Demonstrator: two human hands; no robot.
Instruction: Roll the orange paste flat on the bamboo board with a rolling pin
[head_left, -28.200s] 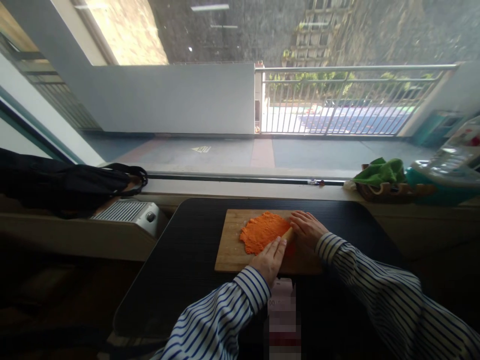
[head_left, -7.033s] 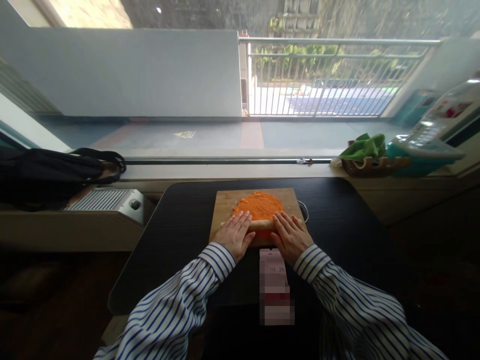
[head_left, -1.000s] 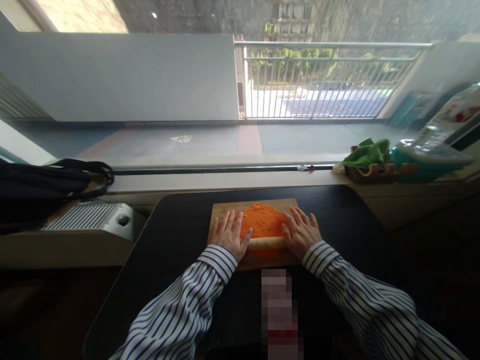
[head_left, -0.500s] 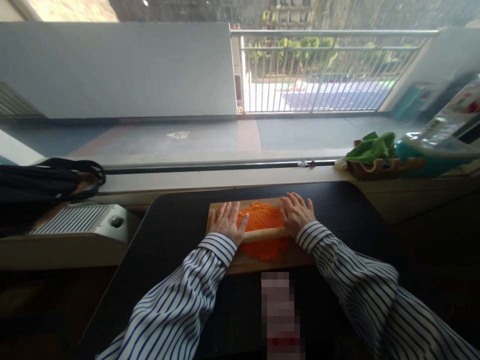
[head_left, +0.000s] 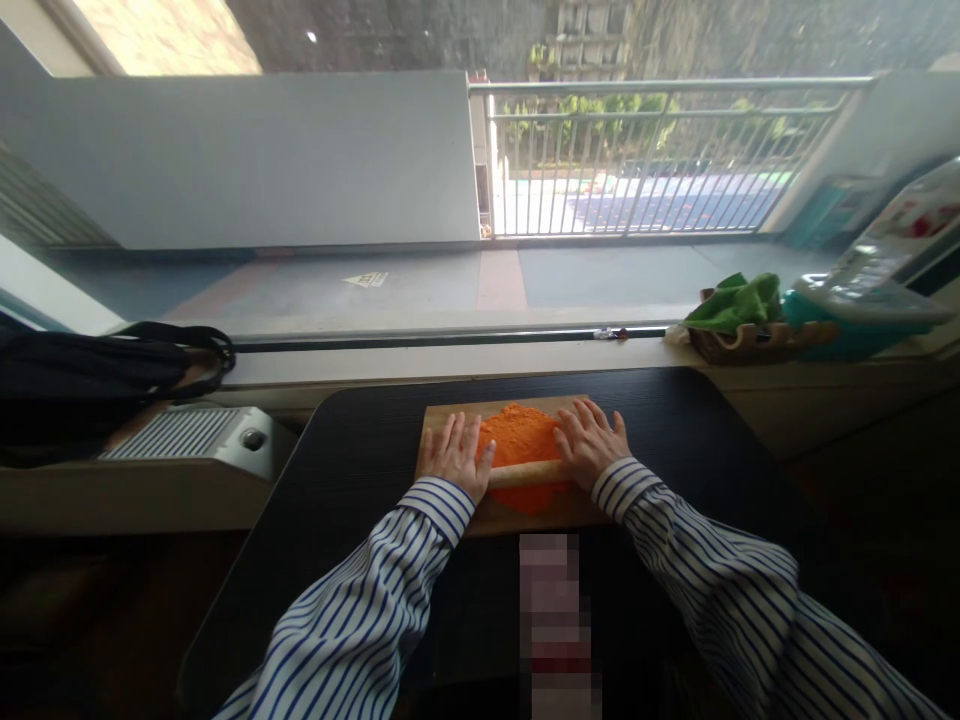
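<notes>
Wooden rolling pin (head_left: 526, 474), axis sideways.

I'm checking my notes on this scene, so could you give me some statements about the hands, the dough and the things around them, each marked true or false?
1. The rolling pin lies across the orange dough. True.
2. The orange dough is spread on a white plate. False: it is on a wooden board.
3. The left hand and the right hand are at opposite ends of the rolling pin. True.
4. The tabletop is white. False: the table is black.
5. The black bag is at the picture's right edge. False: the black bag is at the left edge.
6. Both sleeves are striped. True.
</notes>
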